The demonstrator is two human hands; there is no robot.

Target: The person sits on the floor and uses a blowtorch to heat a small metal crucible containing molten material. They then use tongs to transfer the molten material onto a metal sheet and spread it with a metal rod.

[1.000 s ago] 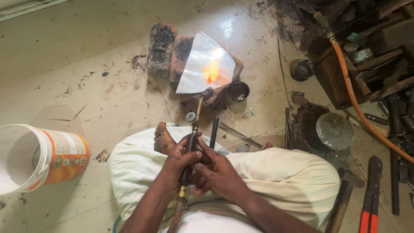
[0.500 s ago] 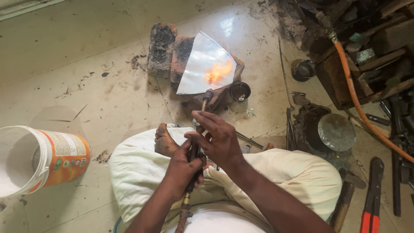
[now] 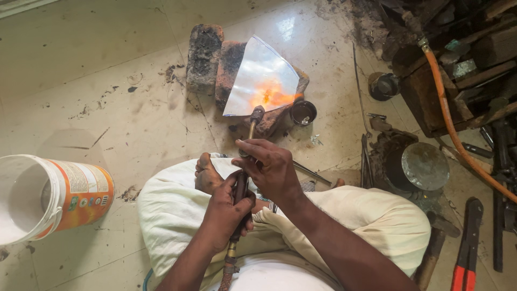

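tiled floor (image 3: pixel 107 81); both hands (image 3: pixel 272 170) grip brass torch (image 3: pixel 249 137)

An orange glow is spreading over the silvery metal sheet (image 3: pixel 261 75) at twelve o'clock, lying on blackened reddish bricks (image 3: pixel 204 56). An orange hose (image 3: pixel 458 140) is curving at three o'clock. At nine o'clock, a white bucket (image 3: pixel 48 196) is showing an orange label. Red-handled pliers (image 3: pixel 466 253) are lying at four o'clock.

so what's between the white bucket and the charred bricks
In the head view, only bare floor with dark specks and scuffs lies between the bucket and the bricks.
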